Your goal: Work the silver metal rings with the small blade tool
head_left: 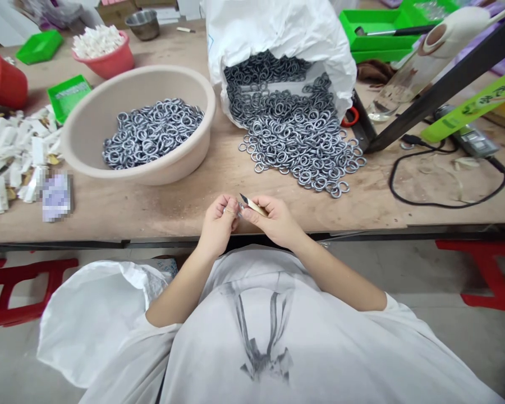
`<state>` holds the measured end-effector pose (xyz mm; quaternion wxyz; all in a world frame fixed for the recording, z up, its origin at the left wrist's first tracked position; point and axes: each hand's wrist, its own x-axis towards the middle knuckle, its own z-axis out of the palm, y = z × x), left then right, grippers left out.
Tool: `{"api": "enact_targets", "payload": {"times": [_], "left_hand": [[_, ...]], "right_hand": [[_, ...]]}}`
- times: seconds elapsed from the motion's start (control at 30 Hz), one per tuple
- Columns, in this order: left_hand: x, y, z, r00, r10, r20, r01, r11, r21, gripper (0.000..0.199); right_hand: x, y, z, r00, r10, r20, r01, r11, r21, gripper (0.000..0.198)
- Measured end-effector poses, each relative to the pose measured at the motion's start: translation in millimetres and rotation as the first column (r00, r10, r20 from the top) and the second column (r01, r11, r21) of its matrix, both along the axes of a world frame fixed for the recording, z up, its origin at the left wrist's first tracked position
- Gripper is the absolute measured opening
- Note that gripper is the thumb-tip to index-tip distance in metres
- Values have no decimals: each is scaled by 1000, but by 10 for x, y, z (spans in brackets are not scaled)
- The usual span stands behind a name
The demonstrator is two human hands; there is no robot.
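My left hand [220,221] is closed in a pinch at the table's front edge. Its fingers hold what looks like a small grey ring [240,211], mostly hidden by the fingertips. Touching or nearly touching it from the right, my right hand [273,219] is closed around a small knife [255,206] with a pale handle and a dark pointed tip aimed up and left. Beyond the hands, loose grey rings [307,148] spill out of a white sack [278,28]. More grey rings [151,134] lie in a large beige basin [138,175].
White pieces [14,151] are heaped at the left near a green tray [69,96] and a red bowl of white parts [109,67]. A black cable [446,205] and a slanted dark metal bar [433,84] stand right. Below hangs an open white bag [92,320].
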<state>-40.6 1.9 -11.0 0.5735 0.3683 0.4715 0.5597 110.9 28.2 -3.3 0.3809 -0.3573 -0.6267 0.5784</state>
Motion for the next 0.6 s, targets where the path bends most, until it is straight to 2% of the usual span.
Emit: {"api": "enact_targets", "payload": {"times": [0.2,0.27,0.33,0.4,0.5,0.6], "left_hand": [[114,-105,80,976,-214,-40,215,976,30,53],[124,-122,121,975,-222,9,221,975,34,52],[142,-125,166,977,-184,108,184,983,3,50],[169,-124,208,973,-134,191,145,988,-45,48],[210,-131,243,975,-53,216,71,994,-79,45],[228,-151,235,980,-10,199,23,998,-61,44]], "right_hand": [[-23,57,146,999,-34,-2,34,999,-14,41],[5,68,148,997,-74,4,74,997,28,42],[55,43,141,990,-134,34,129,984,126,43],[110,-12,138,975,-184,128,139,945,296,43],[155,-102,152,922,-241,303,44,842,537,50],[147,-143,174,880,-290,376,-9,783,623,54]]}}
